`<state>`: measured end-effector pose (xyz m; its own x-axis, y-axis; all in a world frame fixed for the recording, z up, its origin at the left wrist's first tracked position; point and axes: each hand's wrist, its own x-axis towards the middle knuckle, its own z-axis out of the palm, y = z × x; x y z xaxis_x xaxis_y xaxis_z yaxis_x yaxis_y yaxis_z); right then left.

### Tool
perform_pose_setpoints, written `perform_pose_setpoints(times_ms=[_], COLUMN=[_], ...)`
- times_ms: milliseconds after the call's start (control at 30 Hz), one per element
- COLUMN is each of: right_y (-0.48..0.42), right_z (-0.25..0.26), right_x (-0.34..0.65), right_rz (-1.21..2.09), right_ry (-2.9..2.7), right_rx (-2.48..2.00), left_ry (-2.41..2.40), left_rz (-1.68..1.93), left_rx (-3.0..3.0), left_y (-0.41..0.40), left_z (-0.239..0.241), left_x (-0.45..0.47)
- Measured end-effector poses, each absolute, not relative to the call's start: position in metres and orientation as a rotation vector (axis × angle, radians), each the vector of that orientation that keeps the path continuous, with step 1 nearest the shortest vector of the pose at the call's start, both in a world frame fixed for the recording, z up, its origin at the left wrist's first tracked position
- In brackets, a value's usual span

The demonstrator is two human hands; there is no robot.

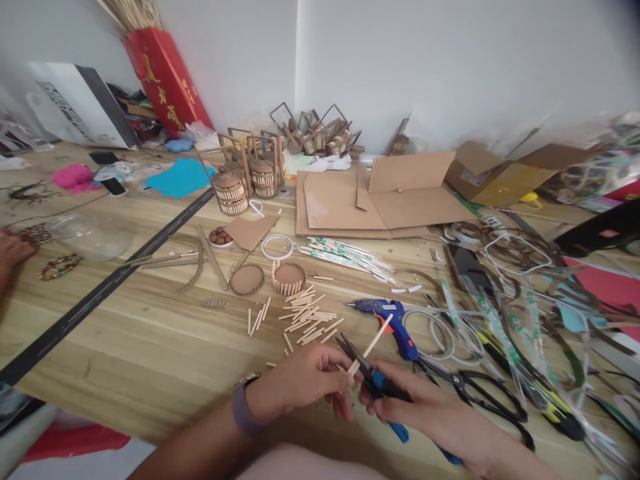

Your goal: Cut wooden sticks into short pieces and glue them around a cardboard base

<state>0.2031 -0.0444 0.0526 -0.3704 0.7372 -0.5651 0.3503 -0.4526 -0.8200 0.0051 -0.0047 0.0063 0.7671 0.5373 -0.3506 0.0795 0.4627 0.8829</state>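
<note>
My left hand [320, 380] pinches a thin wooden stick [376, 339] near its lower end; the stick slants up and to the right. My right hand [415, 407] grips a pair of blue-and-black handled cutters [373, 377], whose dark, pointed jaws are spread. The stick crosses the jaws close to my left fingertips. Just beyond my hands lies a loose pile of short cut sticks [307, 317]. Behind the pile sits a round cardboard base [289, 275] with short sticks standing along part of its rim. Beside it lies another round base [247, 279] without sticks.
A blue glue gun [387, 317] lies beyond my right hand. Black-handled scissors [480, 393] and coiled strips crowd the right side. Small lidded baskets [231, 190] and flattened cardboard [340, 207] stand farther back. Another person's hand [13, 257] rests at the left edge.
</note>
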Motion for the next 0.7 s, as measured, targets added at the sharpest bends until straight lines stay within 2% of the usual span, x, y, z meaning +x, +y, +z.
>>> perform_pose_setpoints(times_ms=[300, 533, 700], right_y=[-0.044, -0.048, -0.048], right_z=[0.051, 0.040, 0.034], right_x=[0.203, 0.199, 0.197], right_rz=[1.858, 1.571, 1.494], right_ry=[-1.577, -1.756, -1.771], right_rx=[-1.583, -1.681, -1.670], left_ry=[0.676, 0.702, 0.742], left_rz=[0.293, 0.285, 0.291], left_rx=[1.087, 1.138, 1.225], left_y=[-0.004, -0.003, -0.005], left_z=[0.010, 0.008, 0.003], left_x=[0.005, 0.004, 0.003])
